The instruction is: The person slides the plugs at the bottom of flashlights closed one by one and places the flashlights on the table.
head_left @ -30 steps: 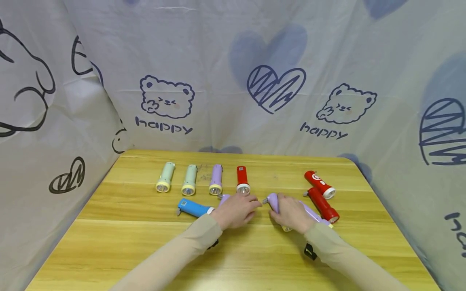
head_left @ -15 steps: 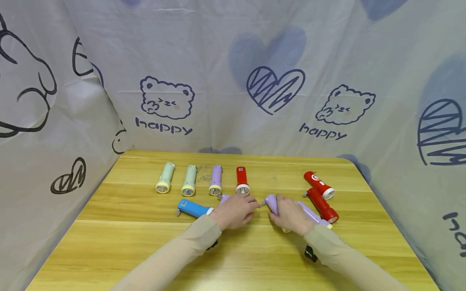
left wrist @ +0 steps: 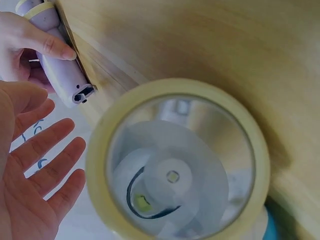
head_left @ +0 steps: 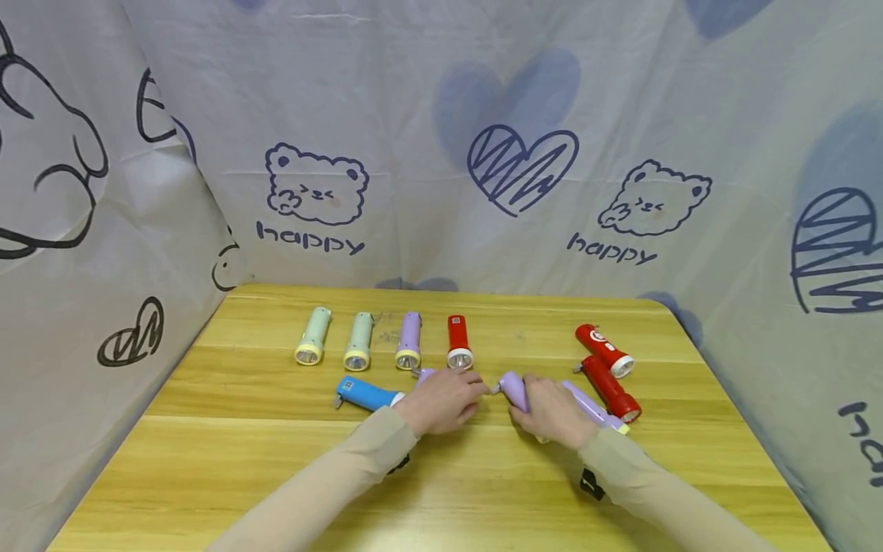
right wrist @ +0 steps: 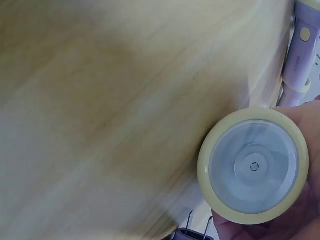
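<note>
My left hand [head_left: 444, 400] is over a purple flashlight [head_left: 425, 375], whose tail with a metal plug shows past the hand in the head view. The left wrist view shows that hand [left wrist: 40, 170] with fingers spread and straight, beside the flashlight's cream-rimmed lens [left wrist: 175, 165]. My right hand [head_left: 555, 410] grips another purple flashlight [head_left: 513, 389], its tail and plug pointing left. In the right wrist view this flashlight's round lens [right wrist: 254, 167] faces the camera, with the fingers behind it partly hidden. Two metal prongs [right wrist: 195, 225] show at the bottom.
A blue flashlight [head_left: 369, 394] lies by my left hand. Behind stand or lie two mint flashlights [head_left: 360, 337], a purple one [head_left: 410, 337] and a red one [head_left: 458, 337]. Right of my right hand lie a purple flashlight [head_left: 596, 409] and two red ones [head_left: 610, 389].
The tail of the purple flashlight in my right hand has shifted slightly left and toward me. My left hand has hardly moved, and the other flashlights stay put.
</note>
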`<state>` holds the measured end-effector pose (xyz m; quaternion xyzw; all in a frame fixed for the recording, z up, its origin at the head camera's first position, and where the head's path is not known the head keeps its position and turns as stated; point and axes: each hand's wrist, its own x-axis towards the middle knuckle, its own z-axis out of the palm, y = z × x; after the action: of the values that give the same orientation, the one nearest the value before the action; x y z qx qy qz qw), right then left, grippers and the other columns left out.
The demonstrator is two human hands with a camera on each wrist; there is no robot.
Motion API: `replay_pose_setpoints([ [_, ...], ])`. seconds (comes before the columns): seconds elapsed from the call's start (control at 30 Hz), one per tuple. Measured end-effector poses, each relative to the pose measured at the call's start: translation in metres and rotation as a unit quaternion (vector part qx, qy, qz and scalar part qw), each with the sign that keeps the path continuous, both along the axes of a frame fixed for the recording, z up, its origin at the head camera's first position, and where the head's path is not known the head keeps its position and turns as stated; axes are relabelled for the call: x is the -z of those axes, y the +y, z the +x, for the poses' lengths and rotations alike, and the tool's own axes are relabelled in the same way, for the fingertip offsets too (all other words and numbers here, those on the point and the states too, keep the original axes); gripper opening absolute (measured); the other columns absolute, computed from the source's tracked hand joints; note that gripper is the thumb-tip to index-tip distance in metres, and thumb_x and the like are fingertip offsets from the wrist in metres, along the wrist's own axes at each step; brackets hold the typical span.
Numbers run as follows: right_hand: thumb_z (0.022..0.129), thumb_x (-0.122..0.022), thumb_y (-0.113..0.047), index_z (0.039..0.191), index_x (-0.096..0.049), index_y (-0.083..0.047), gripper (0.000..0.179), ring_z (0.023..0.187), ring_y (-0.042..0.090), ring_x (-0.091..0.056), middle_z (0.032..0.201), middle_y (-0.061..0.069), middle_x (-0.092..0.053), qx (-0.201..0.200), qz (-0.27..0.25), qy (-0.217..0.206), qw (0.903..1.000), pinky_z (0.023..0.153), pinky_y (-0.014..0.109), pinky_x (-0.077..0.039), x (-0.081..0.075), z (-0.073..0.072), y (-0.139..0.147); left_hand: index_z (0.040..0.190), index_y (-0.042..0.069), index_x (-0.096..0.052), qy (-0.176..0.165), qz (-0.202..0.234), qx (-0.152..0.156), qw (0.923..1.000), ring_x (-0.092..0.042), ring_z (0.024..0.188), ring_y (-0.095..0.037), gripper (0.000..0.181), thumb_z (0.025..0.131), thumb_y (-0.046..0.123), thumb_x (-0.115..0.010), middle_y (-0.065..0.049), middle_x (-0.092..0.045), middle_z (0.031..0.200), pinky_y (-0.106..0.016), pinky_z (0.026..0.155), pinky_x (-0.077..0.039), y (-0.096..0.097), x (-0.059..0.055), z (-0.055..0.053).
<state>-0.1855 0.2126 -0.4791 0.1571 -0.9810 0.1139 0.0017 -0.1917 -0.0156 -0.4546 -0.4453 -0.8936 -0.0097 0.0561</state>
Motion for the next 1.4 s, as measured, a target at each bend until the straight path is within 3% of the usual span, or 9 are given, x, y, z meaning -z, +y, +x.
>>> replay_pose_setpoints([
  [0.63, 0.084, -0.080, -0.034, 0.093, -0.061, -0.002, 0.038, 0.058, 0.015, -0.054, 0.070, 0.005, -0.058, 0.010, -0.006, -0.006, 0.9999, 0.048, 0.030, -0.044, -0.001, 0.004, 0.001, 0.125, 0.017, -0.068, -0.016, 0.005, -0.001, 0.9998, -0.065, 0.116, -0.017, 0.026, 0.101, 0.024, -0.060, 0.000, -0.069, 0.125, -0.035, 0.098, -0.056, -0.004, 0.001, -0.002],
  [0.93, 0.083, -0.081, -0.033, 0.094, -0.063, -0.003, 0.037, 0.057, 0.014, -0.054, 0.070, 0.004, -0.059, 0.015, -0.029, -0.017, 0.9993, 0.047, 0.027, -0.043, -0.001, 0.007, 0.002, 0.123, 0.016, -0.069, -0.019, 0.023, 0.012, 0.9995, -0.068, 0.111, -0.018, 0.025, 0.101, 0.022, -0.061, -0.001, -0.071, 0.121, -0.036, 0.094, -0.058, -0.008, 0.001, 0.000],
  [1.4, 0.082, -0.082, -0.031, 0.099, -0.069, -0.002, 0.036, 0.057, 0.010, -0.052, 0.070, 0.000, -0.062, 0.011, -0.070, -0.007, 0.9975, 0.049, 0.025, -0.043, 0.005, 0.009, 0.006, 0.124, 0.016, -0.068, -0.043, 0.036, 0.002, 0.9984, -0.068, 0.111, -0.017, 0.025, 0.102, 0.021, -0.060, 0.000, -0.071, 0.121, -0.035, 0.095, -0.057, -0.013, 0.001, 0.002],
])
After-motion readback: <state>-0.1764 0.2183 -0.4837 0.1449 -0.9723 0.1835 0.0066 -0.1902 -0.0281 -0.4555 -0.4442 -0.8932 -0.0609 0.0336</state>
